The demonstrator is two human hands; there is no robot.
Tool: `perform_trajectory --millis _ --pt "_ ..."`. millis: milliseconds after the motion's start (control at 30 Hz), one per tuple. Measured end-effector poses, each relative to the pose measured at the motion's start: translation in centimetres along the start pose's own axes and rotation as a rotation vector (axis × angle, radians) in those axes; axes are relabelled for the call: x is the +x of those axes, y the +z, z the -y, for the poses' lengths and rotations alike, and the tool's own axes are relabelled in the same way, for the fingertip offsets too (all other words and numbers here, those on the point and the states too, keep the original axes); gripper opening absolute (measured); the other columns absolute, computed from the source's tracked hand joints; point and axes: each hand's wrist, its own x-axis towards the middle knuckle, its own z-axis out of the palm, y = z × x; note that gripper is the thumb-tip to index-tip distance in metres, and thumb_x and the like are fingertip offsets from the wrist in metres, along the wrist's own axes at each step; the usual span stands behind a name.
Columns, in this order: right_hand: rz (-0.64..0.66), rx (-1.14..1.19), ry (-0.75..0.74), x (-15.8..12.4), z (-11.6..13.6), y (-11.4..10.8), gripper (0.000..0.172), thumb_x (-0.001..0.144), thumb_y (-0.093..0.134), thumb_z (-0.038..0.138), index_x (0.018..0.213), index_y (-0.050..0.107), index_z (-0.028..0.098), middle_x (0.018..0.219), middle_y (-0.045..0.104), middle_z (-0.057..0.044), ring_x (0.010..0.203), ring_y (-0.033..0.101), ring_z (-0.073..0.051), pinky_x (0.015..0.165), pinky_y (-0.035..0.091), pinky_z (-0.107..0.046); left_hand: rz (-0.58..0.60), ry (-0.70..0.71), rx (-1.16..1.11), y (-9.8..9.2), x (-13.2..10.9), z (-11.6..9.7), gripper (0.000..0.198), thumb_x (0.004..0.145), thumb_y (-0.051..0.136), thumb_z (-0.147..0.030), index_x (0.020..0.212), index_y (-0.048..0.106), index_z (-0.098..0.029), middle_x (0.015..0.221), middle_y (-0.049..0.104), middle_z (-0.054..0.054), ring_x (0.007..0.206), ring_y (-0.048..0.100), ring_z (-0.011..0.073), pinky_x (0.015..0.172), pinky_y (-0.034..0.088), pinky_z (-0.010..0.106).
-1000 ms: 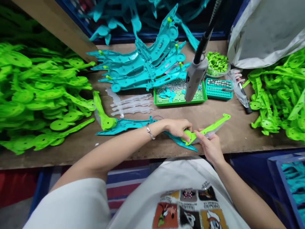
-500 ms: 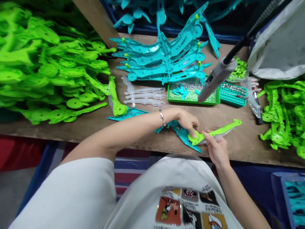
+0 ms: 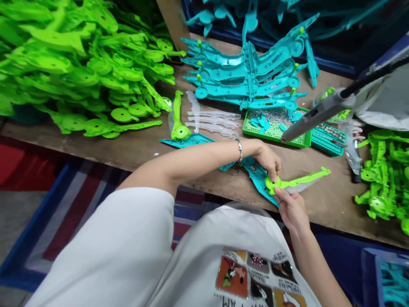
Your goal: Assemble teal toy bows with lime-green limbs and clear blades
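Observation:
A bright green plastic arm [image 3: 302,178] with a round end and a clear plastic piece [image 3: 298,187] along its lower side lies over the right end of a teal plastic part [image 3: 257,175]. My left hand [image 3: 267,158] reaches across from the left, its fingers curled and gripping the green round end from above. From below, my right hand [image 3: 292,207] pinches the same end, thumb on top; its other fingers are partly hidden underneath. My left forearm hides the middle of the teal part. At its left end stands another green arm [image 3: 179,125].
A big heap of green parts [image 3: 96,81] fills the left. Teal parts [image 3: 223,74] lie stacked behind, near clear strips [image 3: 214,123]. A green tray of screws [image 3: 244,128] sits under a hanging electric screwdriver [image 3: 313,115]. More green parts [image 3: 380,175] are at right.
The view has shifted, so the bench appears further right. My right hand's thumb has moved along the green arm to its round end. The left fingers remain on that end.

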Motion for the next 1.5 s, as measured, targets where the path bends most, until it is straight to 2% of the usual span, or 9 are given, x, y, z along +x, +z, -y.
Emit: perform_trajectory --millis 200,400,600,733,867,1000,1200,1367,1500 --pt "-0.018 -0.009 0.034 0.2 0.1 -0.4 0.025 0.062 0.093 0.021 0.079 0.074 0.021 0.086 0.078 0.001 0.084 0.075 -0.014 0.082 0.063 -0.023 -0.097 0.027 0.186 0.6 -2.1 -0.5 0.045 0.043 0.066 0.0 0.084 0.077 -0.014 0.078 0.072 0.002 0.083 0.06 0.0231 0.076 0.046 0.031" --pt "-0.045 -0.045 0.012 0.2 -0.1 -0.3 0.027 0.062 0.093 0.024 0.078 0.072 0.021 0.086 0.078 0.002 0.082 0.074 -0.014 0.08 0.064 -0.024 -0.291 0.124 0.335 2.0 -2.5 -0.4 0.027 0.046 0.057 0.0 0.061 0.069 -0.02 0.061 0.065 -0.003 0.068 0.052 0.0178 0.066 0.039 0.028" --pt "-0.066 -0.026 0.025 0.2 -0.1 -0.2 0.027 0.061 0.094 0.022 0.078 0.074 0.02 0.082 0.078 0.001 0.08 0.074 -0.012 0.077 0.063 -0.021 -0.229 0.139 0.324 1.7 -2.6 -0.4 0.032 0.047 0.054 -0.001 0.063 0.073 -0.02 0.065 0.07 -0.002 0.072 0.056 0.0194 0.072 0.043 0.029" --pt "-0.05 -0.058 0.007 0.0 -0.1 0.0 0.03 0.061 0.095 0.026 0.083 0.075 0.021 0.086 0.079 0.001 0.082 0.075 -0.015 0.081 0.065 -0.027 -0.17 0.107 0.276 1.3 -2.5 -0.2 0.031 0.05 0.057 -0.004 0.07 0.076 -0.018 0.07 0.071 -0.002 0.078 0.057 0.0201 0.075 0.044 0.029" --pt "-0.046 -0.069 -0.008 0.0 -0.1 0.2 0.032 0.06 0.095 0.026 0.084 0.075 0.022 0.09 0.08 0.001 0.087 0.076 -0.018 0.085 0.065 -0.03 -0.195 0.061 0.215 0.9 -1.9 0.0 0.011 0.066 0.064 -0.02 0.067 0.074 -0.015 0.069 0.066 0.001 0.075 0.051 0.0189 0.073 0.041 0.031" --pt "-0.068 -0.065 -0.01 0.1 -0.1 0.3 0.03 0.059 0.095 0.026 0.08 0.075 0.023 0.087 0.079 0.002 0.087 0.076 -0.018 0.085 0.065 -0.031 -0.193 0.044 0.212 0.7 -1.3 0.2 0.026 0.076 0.066 -0.036 0.065 0.071 -0.014 0.067 0.061 0.002 0.07 0.047 0.0171 0.069 0.039 0.032" --pt "-0.103 -0.072 0.01 0.0 -0.2 0.5 0.032 0.056 0.097 0.029 0.08 0.077 0.021 0.088 0.079 0.0 0.079 0.075 -0.015 0.077 0.065 -0.027 -0.172 0.031 0.232 0.9 -0.7 0.8 0.028 0.058 0.084 -0.039 0.067 0.073 -0.015 0.068 0.067 0.002 0.07 0.05 0.0171 0.064 0.037 0.029" --pt "-0.16 -0.07 -0.024 0.0 -0.4 0.7 0.032 0.052 0.098 0.027 0.073 0.075 0.021 0.081 0.078 0.002 0.075 0.074 -0.015 0.075 0.064 -0.027 -0.166 0.1 0.275 0.9 0.0 1.5 0.029 0.054 0.086 -0.038 0.06 0.069 -0.016 0.061 0.063 0.001 0.065 0.049 0.0166 0.062 0.037 0.03" --pt "-0.071 -0.088 0.017 -0.1 -0.1 0.3 0.028 0.063 0.093 0.028 0.084 0.076 0.021 0.093 0.08 -0.001 0.084 0.076 -0.016 0.084 0.064 -0.028 -0.279 0.073 0.188 0.5 0.2 1.5 0.032 0.054 0.087 -0.042 0.061 0.071 -0.016 0.057 0.06 0.001 0.065 0.05 0.0173 0.064 0.041 0.032"
